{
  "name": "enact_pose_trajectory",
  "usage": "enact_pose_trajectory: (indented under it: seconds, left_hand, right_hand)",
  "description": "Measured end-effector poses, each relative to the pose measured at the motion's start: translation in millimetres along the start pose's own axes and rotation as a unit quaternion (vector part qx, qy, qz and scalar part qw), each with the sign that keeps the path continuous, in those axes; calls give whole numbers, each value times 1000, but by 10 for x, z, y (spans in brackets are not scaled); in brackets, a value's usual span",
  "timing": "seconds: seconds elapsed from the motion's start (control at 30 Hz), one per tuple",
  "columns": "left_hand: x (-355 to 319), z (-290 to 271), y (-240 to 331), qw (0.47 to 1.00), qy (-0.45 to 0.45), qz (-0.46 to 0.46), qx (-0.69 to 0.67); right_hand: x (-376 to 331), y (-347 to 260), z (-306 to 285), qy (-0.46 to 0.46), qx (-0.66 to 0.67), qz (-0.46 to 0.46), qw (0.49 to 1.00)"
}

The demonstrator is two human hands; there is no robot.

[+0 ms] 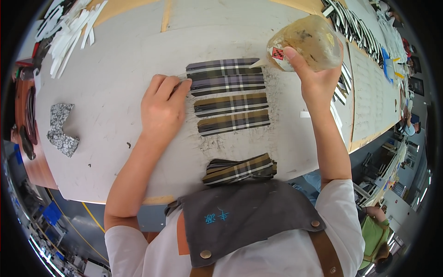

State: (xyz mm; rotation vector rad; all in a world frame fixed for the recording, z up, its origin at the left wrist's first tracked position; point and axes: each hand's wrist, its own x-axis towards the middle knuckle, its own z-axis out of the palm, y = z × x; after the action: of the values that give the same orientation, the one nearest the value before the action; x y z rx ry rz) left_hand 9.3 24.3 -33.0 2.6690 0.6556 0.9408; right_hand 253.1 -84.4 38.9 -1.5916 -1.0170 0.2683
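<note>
Left hand (162, 107) fingers pressed flat on plaid strips (228, 96), pinning them to desk (115, 83); right hand (314, 76) grips glue bottle (305, 42), nozzle tilted at top strip.

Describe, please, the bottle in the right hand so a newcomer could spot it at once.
On the grey worktable, past the row of plaid fabric strips, the right hand holds a squeeze bottle tipped nozzle-down. It is translucent, yellowish and grimy, with a red diamond label.

Plaid strips (229, 95) purple/olive w/ white lines; bottle (308, 42) cloudy yellowish; table (115, 78) grey.
</note>
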Motion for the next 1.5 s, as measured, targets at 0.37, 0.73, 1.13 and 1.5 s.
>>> enact_pose_trajectory:
  seconds: [0.37, 0.73, 1.13, 1.5]
  left_hand:
    - [29, -15, 15, 1000, -3, 19, 12]
    - [0, -11, -20, 999, 5, 35, -6]
    - [-22, -19, -20, 999, -26, 18, 18]
    - [-9, -28, -20, 1000, -22, 13, 0]
  right_hand:
    - [131, 1, -884, 121, 315, 120, 934]
    - [-387, 177, -2193, 7, -557, 209, 804]
    - [-767, 411, -1863, -19, -422, 97, 901]
    - [-706, 424, -1868, -116, -422, 177, 882]
